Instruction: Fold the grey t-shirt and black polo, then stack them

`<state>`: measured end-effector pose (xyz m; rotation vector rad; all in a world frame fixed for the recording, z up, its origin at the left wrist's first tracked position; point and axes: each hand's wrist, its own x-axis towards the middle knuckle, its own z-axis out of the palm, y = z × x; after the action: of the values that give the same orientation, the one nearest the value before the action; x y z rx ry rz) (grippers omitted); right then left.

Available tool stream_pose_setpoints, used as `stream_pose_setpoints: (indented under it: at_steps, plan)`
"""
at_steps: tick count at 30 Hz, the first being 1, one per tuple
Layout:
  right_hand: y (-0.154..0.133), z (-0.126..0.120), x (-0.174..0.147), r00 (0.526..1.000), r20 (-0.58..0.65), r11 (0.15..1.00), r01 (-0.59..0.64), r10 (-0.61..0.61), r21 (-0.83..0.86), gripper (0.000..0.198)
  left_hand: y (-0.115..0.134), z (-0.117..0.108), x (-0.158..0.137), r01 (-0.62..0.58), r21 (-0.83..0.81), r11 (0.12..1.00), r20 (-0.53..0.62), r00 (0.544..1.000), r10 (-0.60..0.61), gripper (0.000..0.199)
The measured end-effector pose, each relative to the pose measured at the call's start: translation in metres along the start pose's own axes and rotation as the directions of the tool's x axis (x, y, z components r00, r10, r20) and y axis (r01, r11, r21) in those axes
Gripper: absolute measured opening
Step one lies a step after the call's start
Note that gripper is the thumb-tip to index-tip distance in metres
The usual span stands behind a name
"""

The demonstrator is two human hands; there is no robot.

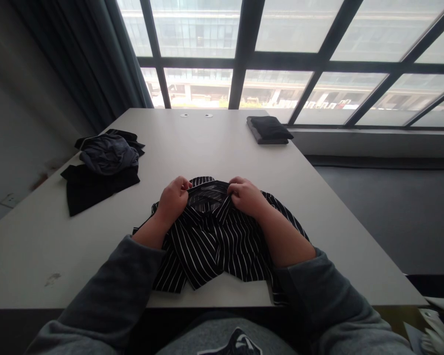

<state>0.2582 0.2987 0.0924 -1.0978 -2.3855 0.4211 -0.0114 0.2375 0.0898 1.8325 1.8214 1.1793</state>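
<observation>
A black shirt with white stripes (229, 241) lies spread on the white table in front of me, its collar toward the far side and its hem near the front edge. My left hand (173, 197) pinches the left side of the collar. On the collar's right side, my right hand (246, 196) has its fingers closed round the fabric. Between the two hands the neck opening shows the inside of the shirt. Both sleeves lie partly under or behind my forearms.
On the table's left (18, 266) sits a loose pile of dark clothes (109, 155). Folded dark clothes (269, 129) are stacked at the far right corner. Windows (200, 29) rise behind the table, with a dark curtain (92, 54) at the left.
</observation>
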Motion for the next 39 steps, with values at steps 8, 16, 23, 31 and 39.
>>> stream_pose_setpoints:
  at_steps: [8, 16, 23, 31, 39]
  plan:
    - [0.002, -0.003, 0.003, 0.976, -0.096, 0.970, -0.208, 0.197, -0.126, 0.018, -0.021, -0.015, 0.008, -0.029, 0.108, 0.994, 0.279, 0.960, -0.002, 0.035]
    - [0.001, -0.004, 0.005, 0.958, -0.073, 0.959, -0.280, 0.277, -0.034, 0.019, -0.024, -0.023, 0.013, -0.048, 0.093, 0.994, 0.362, 0.932, 0.011, 0.028]
    - [-0.003, -0.009, 0.002, 0.966, -0.170, 0.969, -0.159, 0.192, 0.190, 0.018, -0.019, -0.022, 0.011, 0.089, -0.171, 0.981, -0.038, 0.995, -0.097, 0.037]
    - [-0.001, -0.009, 0.001, 0.974, -0.169, 0.978, -0.125, 0.153, 0.164, 0.039, -0.014, -0.023, 0.010, 0.028, -0.152, 0.988, -0.045, 0.998, -0.035, 0.037]
    - [0.007, -0.011, 0.005, 0.947, -0.070, 0.947, -0.306, 0.313, 0.094, 0.031, -0.016, -0.024, 0.010, 0.075, -0.047, 0.996, -0.111, 0.991, -0.080, 0.039]
